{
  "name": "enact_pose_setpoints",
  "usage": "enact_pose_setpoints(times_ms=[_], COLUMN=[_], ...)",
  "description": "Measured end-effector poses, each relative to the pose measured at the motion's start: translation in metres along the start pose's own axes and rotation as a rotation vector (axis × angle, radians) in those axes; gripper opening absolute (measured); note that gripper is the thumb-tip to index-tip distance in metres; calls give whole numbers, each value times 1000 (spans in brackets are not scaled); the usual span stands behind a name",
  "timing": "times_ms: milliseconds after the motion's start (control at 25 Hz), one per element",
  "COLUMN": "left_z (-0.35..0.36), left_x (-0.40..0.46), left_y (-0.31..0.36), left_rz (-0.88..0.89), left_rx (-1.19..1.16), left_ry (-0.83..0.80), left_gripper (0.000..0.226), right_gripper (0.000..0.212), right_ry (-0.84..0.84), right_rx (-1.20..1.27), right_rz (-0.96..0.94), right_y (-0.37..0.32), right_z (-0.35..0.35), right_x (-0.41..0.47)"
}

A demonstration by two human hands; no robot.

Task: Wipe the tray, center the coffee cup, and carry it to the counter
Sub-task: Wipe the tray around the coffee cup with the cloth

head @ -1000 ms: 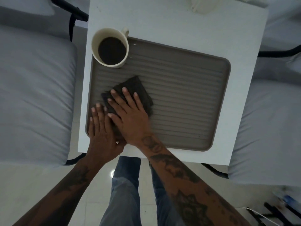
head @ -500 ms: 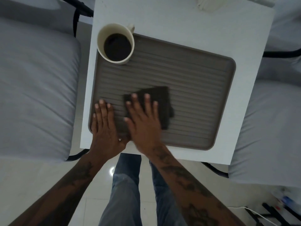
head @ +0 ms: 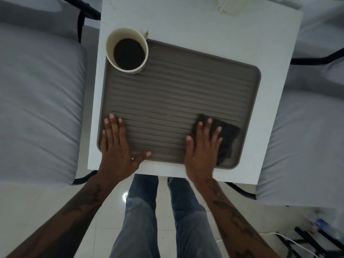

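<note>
A grey ribbed tray lies on a small white table. In the tray's far left corner stands a cream coffee cup holding dark coffee. My left hand lies flat, fingers spread, on the tray's near left corner. My right hand presses flat on a dark cloth at the tray's near right corner. The cloth's left part is hidden under my fingers.
Grey cushioned seats flank the table, the second seat on the right. A pale object sits at the table's far edge. My legs stand below the near edge; cables and clutter lie on the floor, right.
My right hand has slid the cloth from the tray's left-middle across to its near right corner. My left hand has stayed on the near left corner.
</note>
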State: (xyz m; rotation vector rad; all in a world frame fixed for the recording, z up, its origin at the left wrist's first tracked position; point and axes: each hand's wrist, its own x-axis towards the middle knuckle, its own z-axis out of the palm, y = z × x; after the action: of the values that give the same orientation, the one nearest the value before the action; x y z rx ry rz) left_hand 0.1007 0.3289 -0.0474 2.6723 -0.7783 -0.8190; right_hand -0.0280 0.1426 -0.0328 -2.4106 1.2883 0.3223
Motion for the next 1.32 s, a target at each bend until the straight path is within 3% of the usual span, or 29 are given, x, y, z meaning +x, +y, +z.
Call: enact_pose_setpoints(times_ms=[160, 240, 280, 400, 480, 560, 640, 840, 920, 1040, 1160, 1320], left_z=[2, 5, 5, -1, -4, -5, -6, -7, -2, 7, 4, -6], left_x=[-1, -1, -1, -2, -2, -2, -3, -2, -2, -1, 0, -1], left_y=[-7, -10, -10, -6, -4, -3, -2, 3, -1, -5, 0, 6], left_rz=[36, 71, 78, 30, 5, 12, -1, -4, 14, 44, 14, -25], left_rx=[-7, 6, 17, -1, -10, -3, -8, -33, 1, 7, -7, -34], left_ry=[65, 102, 99, -1, -23, -24, -33, -34, -58, -97, -12, 0], left_gripper=[88, 82, 90, 128, 132, 132, 132, 109, 102, 110, 120, 128], right_gripper=[54, 52, 50, 51, 54, 57, 55, 58, 55, 50, 51, 54], right_ry=[-159, -209, -211, -183, -102, -83, -113, -255, -274, -264, -256, -183], right_rx=[21, 59, 73, 71, 74, 107, 103, 62, 91, 43, -7, -7], right_rz=[-527, -634, -654, -438, -160, -22, -93, -611, -694, -821, -823, -628], right_y=[-103, -101, -86, -6, 44, 55, 27, -96, -134, -148, -122, -53], right_z=[33, 33, 28, 6, -8, -12, -5, 20, 24, 26, 18, -6], right_x=[-28, -25, -22, -29, -34, -32, -24, 0, 16, 33, 45, 44])
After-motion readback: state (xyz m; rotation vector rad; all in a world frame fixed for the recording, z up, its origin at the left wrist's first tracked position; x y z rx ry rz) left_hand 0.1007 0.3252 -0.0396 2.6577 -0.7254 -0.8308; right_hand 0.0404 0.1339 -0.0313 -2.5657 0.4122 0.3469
